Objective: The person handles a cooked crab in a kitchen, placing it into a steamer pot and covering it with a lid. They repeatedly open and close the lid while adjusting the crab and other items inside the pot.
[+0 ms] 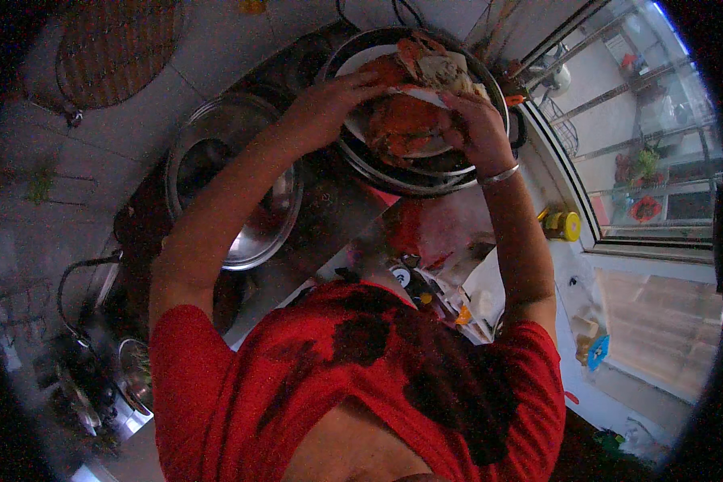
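Observation:
On the stove a large dark-rimmed metal pot (373,175) stands uncovered. A white dish (419,94) sits over it, its near rim between my hands. Red-orange crab (387,69) and pale, broken pieces (443,71) lie on the dish. My left hand (337,105) grips the left side, fingers over the crab. My right hand (481,129) has its fingers at the rim's right end. Nearer me, below the rim, another red-orange crab (400,123) lies in the pot on what looks like a second pale plate. My fingers hide parts of both.
Left of the pot is a big glass-and-steel lid (238,256), under my left forearm. A barred window (626,132) and a sill with a yellow-lidded jar (563,226) are on the right. A woven round tray (117,54) hangs at the upper left.

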Action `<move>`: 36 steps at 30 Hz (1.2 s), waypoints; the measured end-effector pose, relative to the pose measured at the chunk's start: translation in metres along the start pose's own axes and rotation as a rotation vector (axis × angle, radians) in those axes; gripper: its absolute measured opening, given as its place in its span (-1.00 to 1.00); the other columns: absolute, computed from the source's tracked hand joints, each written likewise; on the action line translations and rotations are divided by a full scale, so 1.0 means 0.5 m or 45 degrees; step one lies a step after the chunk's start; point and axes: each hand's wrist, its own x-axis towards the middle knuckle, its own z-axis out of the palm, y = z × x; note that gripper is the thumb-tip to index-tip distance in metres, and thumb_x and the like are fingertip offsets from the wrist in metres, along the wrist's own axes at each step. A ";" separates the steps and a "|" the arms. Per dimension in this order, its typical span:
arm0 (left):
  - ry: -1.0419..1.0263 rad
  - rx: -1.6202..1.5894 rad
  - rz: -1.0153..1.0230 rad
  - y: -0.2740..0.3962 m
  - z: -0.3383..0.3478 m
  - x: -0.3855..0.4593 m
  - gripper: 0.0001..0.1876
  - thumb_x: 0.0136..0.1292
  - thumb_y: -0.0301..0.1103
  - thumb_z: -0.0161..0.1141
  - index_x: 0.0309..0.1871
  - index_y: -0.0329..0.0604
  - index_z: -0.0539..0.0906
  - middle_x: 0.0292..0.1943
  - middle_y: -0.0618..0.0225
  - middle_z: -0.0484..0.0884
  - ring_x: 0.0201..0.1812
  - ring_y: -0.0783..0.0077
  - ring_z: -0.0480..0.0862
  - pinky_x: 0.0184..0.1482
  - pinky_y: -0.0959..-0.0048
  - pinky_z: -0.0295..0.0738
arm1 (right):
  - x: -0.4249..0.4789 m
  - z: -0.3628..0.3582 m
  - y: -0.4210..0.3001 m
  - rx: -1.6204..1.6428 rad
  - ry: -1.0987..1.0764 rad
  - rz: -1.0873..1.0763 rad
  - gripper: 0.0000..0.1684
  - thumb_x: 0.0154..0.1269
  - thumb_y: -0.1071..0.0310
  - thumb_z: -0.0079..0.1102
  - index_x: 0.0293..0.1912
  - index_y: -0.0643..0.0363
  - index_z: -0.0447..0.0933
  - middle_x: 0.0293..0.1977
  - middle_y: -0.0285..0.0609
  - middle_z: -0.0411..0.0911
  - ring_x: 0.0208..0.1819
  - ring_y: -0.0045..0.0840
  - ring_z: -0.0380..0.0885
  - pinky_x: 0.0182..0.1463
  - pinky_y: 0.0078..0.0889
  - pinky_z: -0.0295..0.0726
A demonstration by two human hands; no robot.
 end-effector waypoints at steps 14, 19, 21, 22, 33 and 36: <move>0.037 0.122 0.017 0.010 -0.010 -0.009 -0.29 0.13 -0.74 -0.02 0.32 0.24 0.51 0.32 0.24 0.47 0.23 0.06 0.56 0.20 0.18 0.55 | -0.003 -0.011 0.024 0.320 -0.153 0.242 -0.83 0.50 0.36 -0.11 -0.26 0.19 0.38 -0.54 -0.32 0.39 -0.71 -0.72 0.17 -0.64 -0.66 0.20; 0.096 0.126 0.076 -0.004 0.008 -0.010 -0.37 0.17 -0.68 -0.03 0.30 0.12 0.52 0.32 0.22 0.47 0.20 0.04 0.57 0.17 0.14 0.56 | -0.010 -0.010 0.041 -0.001 -0.108 0.165 -0.81 0.52 0.34 -0.13 -0.27 0.16 0.37 -0.54 -0.33 0.40 -0.72 -0.71 0.18 -0.64 -0.65 0.20; 0.060 0.153 0.046 0.003 0.005 -0.008 -0.40 0.17 -0.65 -0.02 0.29 0.07 0.53 0.32 0.20 0.47 0.19 0.02 0.58 0.16 0.12 0.57 | -0.027 -0.005 0.021 -0.084 -0.067 0.223 -0.83 0.51 0.34 -0.10 -0.25 0.17 0.37 -0.53 -0.33 0.42 -0.71 -0.71 0.22 -0.63 -0.62 0.22; 0.037 0.196 0.020 0.008 0.002 -0.011 -0.41 0.17 -0.64 -0.01 0.29 0.05 0.53 0.31 0.19 0.47 0.18 0.02 0.59 0.16 0.11 0.57 | -0.045 0.012 -0.028 -0.047 -0.052 0.335 -0.84 0.50 0.34 -0.08 -0.23 0.19 0.38 -0.53 -0.34 0.43 -0.70 -0.70 0.25 -0.62 -0.60 0.23; 0.065 0.394 0.025 0.013 0.033 -0.001 -0.50 0.18 -0.57 0.02 0.23 -0.08 0.54 0.23 0.07 0.51 0.08 0.00 0.63 0.06 0.12 0.60 | -0.093 0.001 -0.162 -1.621 -0.013 -0.684 -0.85 0.36 0.34 0.14 -0.10 0.11 0.45 -0.49 0.05 0.54 -0.42 -0.04 0.57 -0.39 -0.09 0.49; 0.050 0.403 -0.013 0.020 0.038 0.000 -0.49 0.17 -0.57 0.04 0.24 -0.03 0.54 0.21 0.06 0.50 0.11 -0.02 0.61 0.06 0.13 0.60 | -0.128 -0.018 -0.171 -1.625 0.008 -0.581 -0.86 0.34 0.34 0.16 -0.13 0.12 0.47 -0.50 -0.01 0.56 -0.47 -0.12 0.57 -0.38 -0.15 0.50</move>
